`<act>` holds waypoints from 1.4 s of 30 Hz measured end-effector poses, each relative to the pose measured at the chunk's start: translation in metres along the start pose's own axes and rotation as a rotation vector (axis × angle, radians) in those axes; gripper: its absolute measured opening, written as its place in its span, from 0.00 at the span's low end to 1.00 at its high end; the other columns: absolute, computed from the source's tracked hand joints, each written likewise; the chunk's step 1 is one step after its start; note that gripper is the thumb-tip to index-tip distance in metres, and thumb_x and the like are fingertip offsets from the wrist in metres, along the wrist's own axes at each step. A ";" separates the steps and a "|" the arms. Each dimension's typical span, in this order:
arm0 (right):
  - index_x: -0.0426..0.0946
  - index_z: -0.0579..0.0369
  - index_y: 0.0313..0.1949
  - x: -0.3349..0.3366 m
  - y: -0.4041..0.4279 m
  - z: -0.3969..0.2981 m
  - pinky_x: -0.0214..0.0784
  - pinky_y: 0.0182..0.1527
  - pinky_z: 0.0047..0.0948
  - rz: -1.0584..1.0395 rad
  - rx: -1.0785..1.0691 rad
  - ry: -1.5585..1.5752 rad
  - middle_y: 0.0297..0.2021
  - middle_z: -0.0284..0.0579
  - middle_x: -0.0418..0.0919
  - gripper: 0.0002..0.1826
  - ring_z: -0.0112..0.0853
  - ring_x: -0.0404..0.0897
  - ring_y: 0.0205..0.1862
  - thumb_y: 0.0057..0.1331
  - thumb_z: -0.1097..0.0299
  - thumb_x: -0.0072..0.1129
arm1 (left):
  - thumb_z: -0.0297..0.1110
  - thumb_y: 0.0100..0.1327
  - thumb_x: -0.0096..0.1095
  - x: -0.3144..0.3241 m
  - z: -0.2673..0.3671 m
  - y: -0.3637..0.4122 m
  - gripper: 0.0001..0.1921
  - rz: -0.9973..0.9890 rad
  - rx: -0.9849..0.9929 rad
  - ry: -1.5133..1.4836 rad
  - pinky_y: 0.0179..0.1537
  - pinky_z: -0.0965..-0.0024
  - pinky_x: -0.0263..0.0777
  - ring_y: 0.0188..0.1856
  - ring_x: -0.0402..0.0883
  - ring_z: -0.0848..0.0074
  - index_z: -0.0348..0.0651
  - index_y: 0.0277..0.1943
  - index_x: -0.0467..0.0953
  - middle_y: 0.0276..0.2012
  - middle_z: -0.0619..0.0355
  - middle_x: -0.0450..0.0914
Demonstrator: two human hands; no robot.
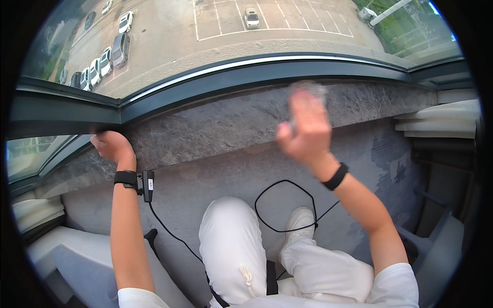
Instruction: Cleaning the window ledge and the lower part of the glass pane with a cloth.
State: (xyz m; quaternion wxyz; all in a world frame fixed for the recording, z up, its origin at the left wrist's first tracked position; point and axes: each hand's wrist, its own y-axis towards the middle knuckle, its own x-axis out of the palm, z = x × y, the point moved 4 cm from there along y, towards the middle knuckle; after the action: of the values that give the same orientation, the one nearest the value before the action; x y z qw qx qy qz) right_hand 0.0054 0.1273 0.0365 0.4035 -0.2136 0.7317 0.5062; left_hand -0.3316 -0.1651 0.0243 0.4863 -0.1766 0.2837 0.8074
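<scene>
My left hand [112, 146] is curled at the lower edge of the dark window mullion [65, 111], its fingertips partly hidden there. Over the grey stone-patterned windowsill [204, 123], my right hand [308, 127] lies palm down and blurred by motion. Under its fingers is a pale wad [319, 91], maybe a cloth, too smeared to identify surely; a bit also shows by the thumb. Just beyond the fingertips runs the dark window frame [265, 71].
A black cable [285, 180] loops above the floor near my white shoe [301, 223]. A strapped device [147, 186] sits on my left wrist, trailing a wire. Grey seats [84, 265] and folded pale curtains [439, 119] flank me. Parked cars show outside, far below.
</scene>
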 end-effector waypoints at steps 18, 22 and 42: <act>0.61 0.54 0.72 -0.009 0.005 -0.009 0.51 0.75 0.47 -0.504 -0.271 0.153 0.71 0.54 0.62 0.53 0.49 0.58 0.74 0.48 0.55 0.77 | 0.32 0.70 0.43 -0.110 -0.074 0.032 0.11 -0.294 -0.007 -0.422 0.29 0.68 0.71 0.27 0.75 0.71 0.40 0.31 0.68 0.26 0.56 0.72; 0.55 0.50 0.74 -0.038 0.009 0.019 0.47 0.76 0.49 -0.616 -0.313 -0.045 0.76 0.53 0.51 0.58 0.54 0.47 0.78 0.45 0.58 0.79 | 0.33 0.72 0.45 -0.149 -0.262 0.014 0.11 0.034 -0.122 0.132 0.44 0.56 0.68 0.39 0.77 0.59 0.35 0.37 0.70 0.35 0.48 0.76; 0.51 0.68 0.72 0.019 0.030 -0.053 0.44 0.76 0.55 -0.935 -0.665 -0.171 0.73 0.71 0.49 0.55 0.62 0.49 0.76 0.46 0.75 0.73 | 0.35 0.66 0.52 -0.126 -0.280 -0.120 0.32 -0.166 0.016 0.672 0.75 0.51 0.48 0.76 0.56 0.54 0.32 0.71 0.60 0.73 0.43 0.60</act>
State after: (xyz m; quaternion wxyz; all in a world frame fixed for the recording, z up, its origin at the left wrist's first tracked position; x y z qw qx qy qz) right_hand -0.0472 0.0930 0.0465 0.5530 -0.5876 0.3263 0.4924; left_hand -0.1644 -0.3842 -0.1571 0.4311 -0.4511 0.4191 0.6596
